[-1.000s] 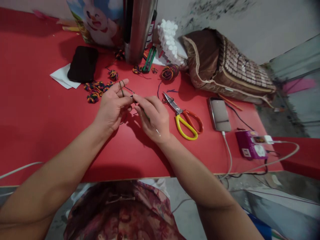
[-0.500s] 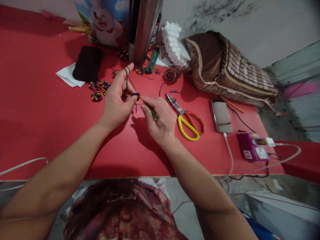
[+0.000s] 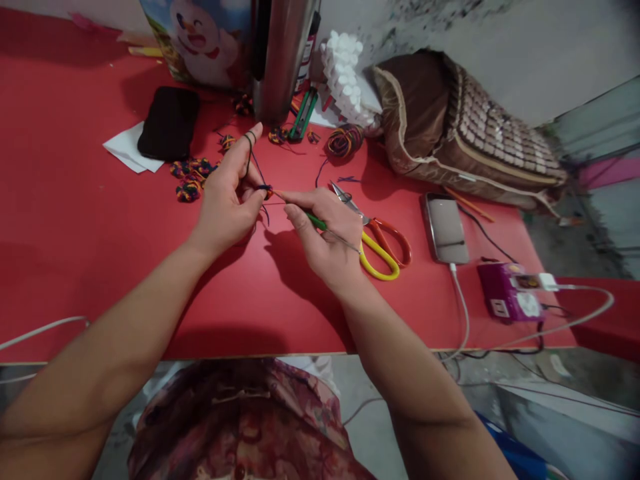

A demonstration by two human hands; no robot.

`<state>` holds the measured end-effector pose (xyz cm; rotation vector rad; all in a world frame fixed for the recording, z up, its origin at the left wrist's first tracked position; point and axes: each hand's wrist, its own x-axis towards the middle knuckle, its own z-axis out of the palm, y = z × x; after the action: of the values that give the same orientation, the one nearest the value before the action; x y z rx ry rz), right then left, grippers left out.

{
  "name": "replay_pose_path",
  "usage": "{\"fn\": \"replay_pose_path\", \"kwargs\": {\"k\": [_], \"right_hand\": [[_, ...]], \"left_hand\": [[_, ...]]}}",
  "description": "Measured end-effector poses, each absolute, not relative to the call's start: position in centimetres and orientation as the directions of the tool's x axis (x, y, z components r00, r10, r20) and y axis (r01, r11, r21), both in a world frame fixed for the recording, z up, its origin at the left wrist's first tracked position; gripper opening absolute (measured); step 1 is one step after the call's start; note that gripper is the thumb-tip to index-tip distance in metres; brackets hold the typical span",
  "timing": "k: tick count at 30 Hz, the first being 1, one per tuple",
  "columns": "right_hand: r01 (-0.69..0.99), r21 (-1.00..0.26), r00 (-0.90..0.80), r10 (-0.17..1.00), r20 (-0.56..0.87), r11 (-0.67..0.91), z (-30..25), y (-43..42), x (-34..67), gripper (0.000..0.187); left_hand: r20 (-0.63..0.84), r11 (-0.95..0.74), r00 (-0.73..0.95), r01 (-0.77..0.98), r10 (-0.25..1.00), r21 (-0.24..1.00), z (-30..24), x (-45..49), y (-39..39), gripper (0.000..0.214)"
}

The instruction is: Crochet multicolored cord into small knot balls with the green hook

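Observation:
My left hand is above the red table with dark yarn wound round its raised forefinger. Its thumb and other fingers pinch a small multicoloured crochet piece. My right hand grips a green-handled crochet hook, whose tip reaches into that piece. Both hands are closed. The yarn runs back toward a multicoloured yarn ball near the wall.
Yellow-and-orange scissors lie just right of my right hand. Several finished crochet pieces, a black pouch on white paper, a steel flask, a beaded cushion, a phone on a cable and a purple box crowd the table.
My left forefinger has risen with the yarn loop on it. My right hand has drawn the hook back to the right, so more of the green handle shows.

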<state>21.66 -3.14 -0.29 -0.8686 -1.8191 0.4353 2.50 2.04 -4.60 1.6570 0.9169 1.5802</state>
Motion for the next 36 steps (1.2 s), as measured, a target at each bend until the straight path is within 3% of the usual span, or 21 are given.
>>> {"fn": "replay_pose_path", "kwargs": {"k": [14, 18, 22, 25, 29, 36], "right_hand": [[0.307, -0.737, -0.181, 0.797, 0.576, 0.602, 0.3, -3.0, 22.3, 0.015], [0.243, -0.878, -0.124, 0.911, 0.394, 0.413, 0.9, -3.0, 22.5, 0.017], [0.051, -0.966, -0.057, 0.967, 0.249, 0.252, 1.1, -2.3, 23.1, 0.019], [-0.093, -0.985, -0.073, 0.986, 0.152, 0.145, 1.1, -1.6, 23.6, 0.022], [-0.194, -0.981, -0.108, 0.993, 0.040, 0.018, 1.2, -1.1, 23.9, 0.023], [-0.328, -0.941, -0.251, 0.968, -0.004, -0.089, 0.8, -1.0, 23.1, 0.036]], "left_hand": [[0.519, -0.535, 0.135, 0.154, 0.844, 0.831, -3.4, 1.9, 1.7, 0.070], [0.475, -0.485, 0.142, 0.044, 0.868, 0.873, -2.9, 1.9, 1.6, 0.075], [0.350, -0.337, 0.187, -0.097, 0.918, 0.937, -2.3, 1.9, 1.7, 0.074], [0.292, -0.262, 0.210, -0.160, 0.933, 0.952, -2.2, 1.6, 1.8, 0.072], [0.355, -0.290, 0.262, -0.256, 0.898, 0.922, -2.6, 1.4, 2.1, 0.068], [0.284, -0.174, 0.266, -0.370, 0.921, 0.913, -2.5, 2.3, 1.4, 0.061]]}}
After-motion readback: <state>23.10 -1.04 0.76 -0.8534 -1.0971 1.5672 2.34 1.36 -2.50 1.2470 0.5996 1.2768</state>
